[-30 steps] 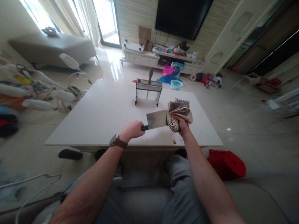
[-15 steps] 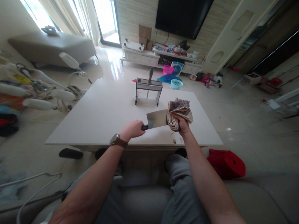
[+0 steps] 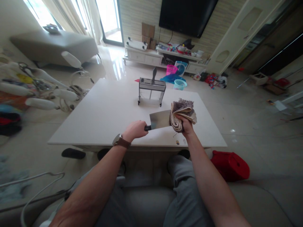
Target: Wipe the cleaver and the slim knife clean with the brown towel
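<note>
Two grips: left hand [image 3: 136,130] clamps my cleaver [image 3: 161,119], right hand [image 3: 187,125] the folded cloth [image 3: 182,107] (best kept thick where they meet).

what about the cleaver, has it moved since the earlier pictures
No, not visibly: against the white table and the knife block, the cleaver keeps its place and angle. The slight shift is the whole view's.

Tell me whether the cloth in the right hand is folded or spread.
Folded: the cloth shows several layers stacked and curled together at its near edge, and the right hand grips it as a thick bundle.
</note>
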`<state>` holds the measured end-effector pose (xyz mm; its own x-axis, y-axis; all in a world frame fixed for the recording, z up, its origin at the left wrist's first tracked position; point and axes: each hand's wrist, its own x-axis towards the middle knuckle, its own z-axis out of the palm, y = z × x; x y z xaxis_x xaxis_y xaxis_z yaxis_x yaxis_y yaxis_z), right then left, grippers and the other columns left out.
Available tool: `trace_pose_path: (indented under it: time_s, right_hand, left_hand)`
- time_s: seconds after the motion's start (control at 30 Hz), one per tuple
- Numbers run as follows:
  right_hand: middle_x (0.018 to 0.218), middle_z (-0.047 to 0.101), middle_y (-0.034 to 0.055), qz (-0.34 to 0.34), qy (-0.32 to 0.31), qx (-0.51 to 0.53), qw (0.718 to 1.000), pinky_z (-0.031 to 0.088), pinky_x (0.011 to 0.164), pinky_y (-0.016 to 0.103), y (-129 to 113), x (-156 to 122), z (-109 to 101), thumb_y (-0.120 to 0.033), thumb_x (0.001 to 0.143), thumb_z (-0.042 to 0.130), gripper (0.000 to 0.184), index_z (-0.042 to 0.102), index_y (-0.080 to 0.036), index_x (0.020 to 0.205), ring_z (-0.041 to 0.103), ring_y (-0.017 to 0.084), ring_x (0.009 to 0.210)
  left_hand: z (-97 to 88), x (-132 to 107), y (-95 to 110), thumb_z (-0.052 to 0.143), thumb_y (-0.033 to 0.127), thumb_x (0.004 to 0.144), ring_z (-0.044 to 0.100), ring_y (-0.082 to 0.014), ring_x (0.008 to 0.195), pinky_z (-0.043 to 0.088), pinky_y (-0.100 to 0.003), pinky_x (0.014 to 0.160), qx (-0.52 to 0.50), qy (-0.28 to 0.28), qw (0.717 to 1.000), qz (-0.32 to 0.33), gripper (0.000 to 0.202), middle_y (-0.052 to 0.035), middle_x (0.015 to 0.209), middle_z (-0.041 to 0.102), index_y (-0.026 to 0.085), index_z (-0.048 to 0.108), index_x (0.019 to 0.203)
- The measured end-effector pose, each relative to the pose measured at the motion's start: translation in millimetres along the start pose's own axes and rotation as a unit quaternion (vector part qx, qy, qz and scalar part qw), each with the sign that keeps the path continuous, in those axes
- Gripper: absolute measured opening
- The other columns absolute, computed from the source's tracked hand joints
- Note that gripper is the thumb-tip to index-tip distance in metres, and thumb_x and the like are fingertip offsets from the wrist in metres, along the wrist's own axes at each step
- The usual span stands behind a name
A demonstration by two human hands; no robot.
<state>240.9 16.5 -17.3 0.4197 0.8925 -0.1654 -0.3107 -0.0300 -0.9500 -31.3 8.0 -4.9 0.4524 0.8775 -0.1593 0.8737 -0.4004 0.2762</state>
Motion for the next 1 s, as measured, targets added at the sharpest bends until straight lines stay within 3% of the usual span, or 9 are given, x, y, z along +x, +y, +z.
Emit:
trace_pose_path:
  time_s: [0.27,1.0]
  right_hand:
    - [0.096,0.08,-0.0037,0.0,0.01,0.003,1.0,0.06,0.102,0.04,-0.7,-1.0,0.3,-0.026,0.05,0.09,0.038,0.079,-0.023,0.087,0.074,0.023,0.098]
    - [0.093,0.08,-0.0034,-0.008,0.015,0.012,1.0,0.061,0.096,0.039,1.5,1.1,1.1,-0.023,0.049,0.088,0.037,0.078,-0.022,0.084,0.074,0.023,0.094]
  left_hand:
    - [-1.3,-0.8,1.1,0.055,0.029,0.078,0.073,-0.0302,0.081,0.045,-0.033,0.064,-0.001,-0.004,1.0,0.0,0.027,-0.0181,0.091,0.077,0.018,0.079,0.087]
    - [2.4,1.4,-0.6,0.054,0.029,0.077,0.073,-0.0285,0.077,0.041,-0.032,0.057,0.011,0.008,1.0,0.004,0.024,-0.0151,0.086,0.077,0.02,0.076,0.08]
